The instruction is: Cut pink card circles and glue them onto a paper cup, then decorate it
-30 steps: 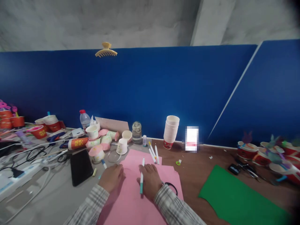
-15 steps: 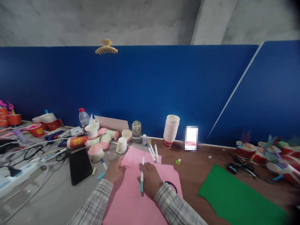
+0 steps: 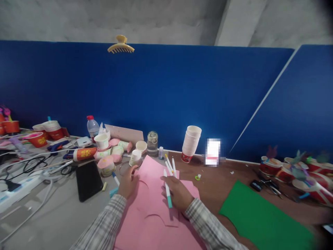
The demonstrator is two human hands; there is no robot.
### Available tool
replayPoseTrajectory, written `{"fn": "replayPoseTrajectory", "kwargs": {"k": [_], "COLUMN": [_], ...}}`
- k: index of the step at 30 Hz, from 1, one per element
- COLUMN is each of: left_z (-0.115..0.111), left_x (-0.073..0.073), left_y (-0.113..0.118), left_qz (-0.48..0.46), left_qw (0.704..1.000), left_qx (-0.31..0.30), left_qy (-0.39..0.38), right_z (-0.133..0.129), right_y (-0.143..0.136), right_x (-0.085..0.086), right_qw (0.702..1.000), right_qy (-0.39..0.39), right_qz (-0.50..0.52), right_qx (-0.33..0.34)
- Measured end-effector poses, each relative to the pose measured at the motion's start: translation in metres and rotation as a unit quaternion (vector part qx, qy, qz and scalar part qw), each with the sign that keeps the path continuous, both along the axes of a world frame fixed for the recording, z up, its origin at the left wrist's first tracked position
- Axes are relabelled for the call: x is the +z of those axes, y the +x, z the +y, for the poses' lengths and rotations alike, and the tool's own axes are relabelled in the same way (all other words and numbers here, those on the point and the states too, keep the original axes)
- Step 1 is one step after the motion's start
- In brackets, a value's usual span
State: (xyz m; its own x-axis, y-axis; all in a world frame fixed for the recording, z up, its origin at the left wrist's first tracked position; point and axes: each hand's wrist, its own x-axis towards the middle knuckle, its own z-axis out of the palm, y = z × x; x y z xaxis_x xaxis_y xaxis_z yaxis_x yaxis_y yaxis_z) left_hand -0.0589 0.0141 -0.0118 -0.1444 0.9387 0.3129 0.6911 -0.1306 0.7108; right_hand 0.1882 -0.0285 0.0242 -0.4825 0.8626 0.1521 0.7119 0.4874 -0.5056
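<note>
Pink paper sheets (image 3: pixel 156 184) lie in front of me, with curved cut or drawn lines showing on them. At the left edge of the upper sheet rests my left hand (image 3: pixel 129 183), fingers stretched out and apart, holding nothing. My right hand (image 3: pixel 179 191) lies over the paper's right part and grips a white marker with a teal end (image 3: pixel 167 191), its teal end toward me. Beyond that hand, several white and yellow-tipped markers (image 3: pixel 170 166) lie on the paper's far edge.
A stack of paper cups (image 3: pixel 191 144) stands by the blue partition (image 3: pixel 166 86). Green paper (image 3: pixel 262 218) and scissors (image 3: pixel 272 187) are on the right. Left are a black phone (image 3: pixel 88 180), decorated paper cups (image 3: pixel 106 165), a glass jar (image 3: pixel 152 144) and a power strip (image 3: pixel 23 185) with cables.
My right hand has shifted right over the paper with the marker, uncovering curved lines on the sheet. The left hand stays at the paper's left edge. My view has tilted slightly.
</note>
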Motion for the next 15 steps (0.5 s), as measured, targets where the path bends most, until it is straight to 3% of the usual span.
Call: {"fn": "replayPoseTrajectory", "kwargs": {"k": [4,8,15], "left_z": [-0.002,-0.008,-0.023], "left_x": [0.001,0.01,0.022], "left_y": [0.005,0.012,0.014], "left_qz": [-0.013,-0.005,0.143], "left_qw": [0.999,0.997,0.966], "left_qx": [-0.044,-0.055,-0.112], "left_qy": [0.022,0.052,0.183], "right_z": [0.001,0.005,0.017], "right_y": [0.041,0.074,0.087], "right_x": [0.002,-0.007,-0.011], "right_qw": [0.996,0.984,0.97], "right_qy": [-0.031,-0.053,-0.07], "right_qz": [-0.032,-0.069,-0.106], "right_qx": [-0.078,-0.152,-0.207]}}
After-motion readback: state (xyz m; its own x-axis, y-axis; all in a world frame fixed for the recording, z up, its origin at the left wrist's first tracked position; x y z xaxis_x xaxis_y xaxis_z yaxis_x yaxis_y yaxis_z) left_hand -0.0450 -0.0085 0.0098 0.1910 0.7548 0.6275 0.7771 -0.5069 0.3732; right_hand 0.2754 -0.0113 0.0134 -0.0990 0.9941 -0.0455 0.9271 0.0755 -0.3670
